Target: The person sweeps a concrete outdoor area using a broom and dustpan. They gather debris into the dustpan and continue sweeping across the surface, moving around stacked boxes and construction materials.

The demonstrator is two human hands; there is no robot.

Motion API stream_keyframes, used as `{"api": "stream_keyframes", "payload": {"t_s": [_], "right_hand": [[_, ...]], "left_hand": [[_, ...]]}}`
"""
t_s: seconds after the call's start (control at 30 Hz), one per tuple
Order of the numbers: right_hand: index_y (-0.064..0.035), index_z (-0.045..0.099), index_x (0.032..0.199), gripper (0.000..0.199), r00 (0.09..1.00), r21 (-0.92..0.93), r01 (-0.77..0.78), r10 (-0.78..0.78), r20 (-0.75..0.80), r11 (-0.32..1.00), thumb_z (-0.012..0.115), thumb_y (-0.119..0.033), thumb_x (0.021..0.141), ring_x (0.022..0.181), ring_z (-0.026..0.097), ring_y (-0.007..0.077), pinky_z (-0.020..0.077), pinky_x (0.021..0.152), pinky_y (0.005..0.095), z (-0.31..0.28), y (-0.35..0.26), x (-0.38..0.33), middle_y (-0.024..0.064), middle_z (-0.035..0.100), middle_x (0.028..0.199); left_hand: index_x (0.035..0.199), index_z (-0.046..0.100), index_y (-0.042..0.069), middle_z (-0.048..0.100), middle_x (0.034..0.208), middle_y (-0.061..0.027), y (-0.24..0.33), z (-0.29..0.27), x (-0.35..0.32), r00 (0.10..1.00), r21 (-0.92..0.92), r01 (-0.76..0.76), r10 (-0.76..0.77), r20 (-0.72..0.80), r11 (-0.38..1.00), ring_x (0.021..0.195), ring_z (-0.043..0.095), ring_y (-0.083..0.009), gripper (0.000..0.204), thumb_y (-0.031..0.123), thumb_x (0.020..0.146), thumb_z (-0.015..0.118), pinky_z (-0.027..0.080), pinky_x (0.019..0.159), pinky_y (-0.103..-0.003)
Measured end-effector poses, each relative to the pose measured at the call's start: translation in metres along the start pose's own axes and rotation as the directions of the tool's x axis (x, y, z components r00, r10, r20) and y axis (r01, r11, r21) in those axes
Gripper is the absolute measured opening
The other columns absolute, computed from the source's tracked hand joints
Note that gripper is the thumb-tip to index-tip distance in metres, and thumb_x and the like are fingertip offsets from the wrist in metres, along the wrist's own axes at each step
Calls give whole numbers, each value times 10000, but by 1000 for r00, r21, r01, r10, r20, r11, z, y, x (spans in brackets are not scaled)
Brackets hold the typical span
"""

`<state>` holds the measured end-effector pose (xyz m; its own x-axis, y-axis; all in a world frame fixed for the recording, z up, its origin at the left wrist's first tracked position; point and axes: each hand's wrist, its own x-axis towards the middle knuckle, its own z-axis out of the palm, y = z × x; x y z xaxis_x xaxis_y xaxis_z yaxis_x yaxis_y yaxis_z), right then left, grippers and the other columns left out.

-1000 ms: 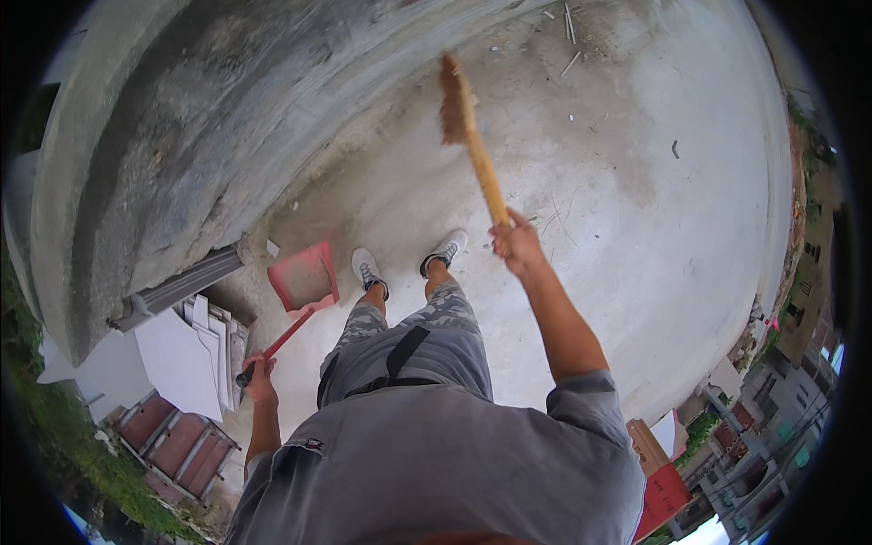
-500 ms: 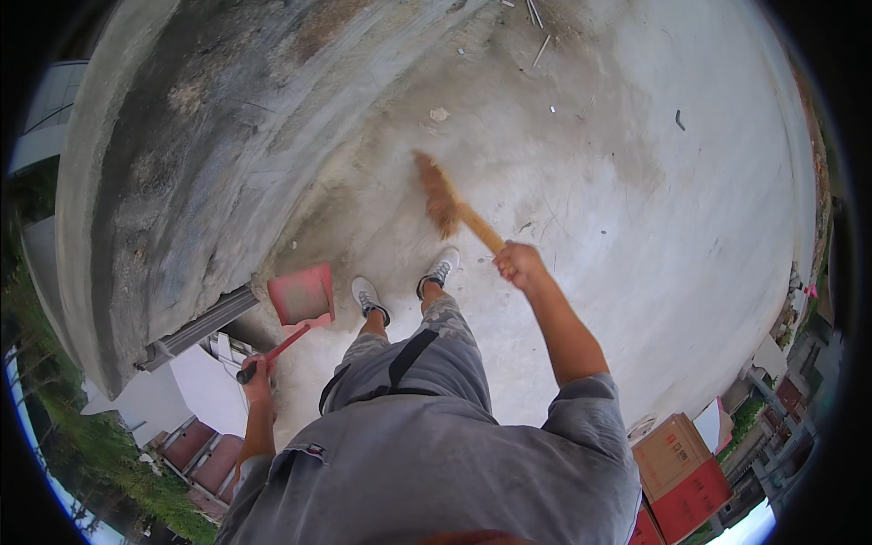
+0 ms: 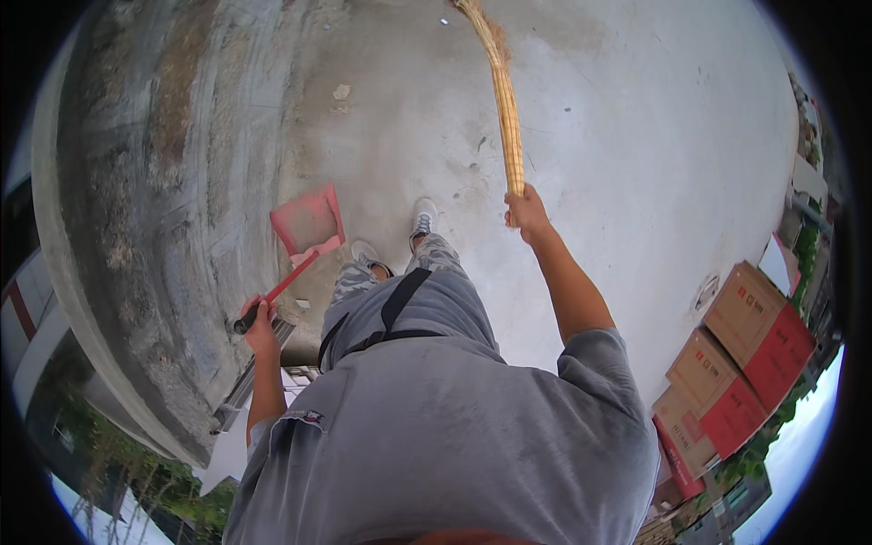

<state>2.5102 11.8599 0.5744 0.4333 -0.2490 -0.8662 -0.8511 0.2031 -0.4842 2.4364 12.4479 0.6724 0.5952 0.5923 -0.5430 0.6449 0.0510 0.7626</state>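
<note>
My right hand (image 3: 529, 214) is closed round the lower end of a straw broom (image 3: 507, 109). The broom's pale, ribbed handle reaches up and away from me, and its brown bristles run out past the top of the view. In my left hand (image 3: 261, 320) is the black-gripped red handle of a dustpan (image 3: 310, 218). The red pan lies out in front of my left foot, a little to its left, and its grey inside looks dusty.
A rough, stained concrete strip (image 3: 173, 136) with a raised edge runs along the left. Stacked brown-and-red cardboard boxes (image 3: 747, 313) stand at the right. Small debris, including a pale lump (image 3: 341, 93), lies on the concrete floor (image 3: 636, 145).
The broom has swung up and forward, its bristles now beyond the view's top edge. My body has turned, and the dustpan has kept its place by my left side. More boxes show at right.
</note>
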Motion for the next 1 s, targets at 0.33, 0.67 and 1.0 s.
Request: {"api": "stream_keyframes", "payload": {"t_s": [0.33,0.67,1.0], "right_hand": [[-58,439,799,145,684,816,-435,730,24,381,574,-8,815,443,481,126,427,377,240,-43,203,-123,38,476,606],[-46,445,771,119,700,982,-27,698,151,-186,535,24,806,479,527,150,513,431,226,86,178,0,59,503,652],[-41,398,870,143,942,954,-287,207,264,90,507,37,821,460,476,176,449,394,281,247,-208,129,81,475,669]], "left_hand": [[1043,554,24,622,1014,-102,117,165,104,951,81,-113,84,296,990,785,636,-184,244,227,921,611,523,736,-274],[1155,481,61,528,1258,-94,221,297,180,828,163,7,-97,553,987,1040,600,-232,309,281,954,563,463,911,-311],[1067,499,37,569,1193,-154,258,314,232,795,28,-135,91,600,990,917,634,-235,247,236,945,580,514,841,-298]]}}
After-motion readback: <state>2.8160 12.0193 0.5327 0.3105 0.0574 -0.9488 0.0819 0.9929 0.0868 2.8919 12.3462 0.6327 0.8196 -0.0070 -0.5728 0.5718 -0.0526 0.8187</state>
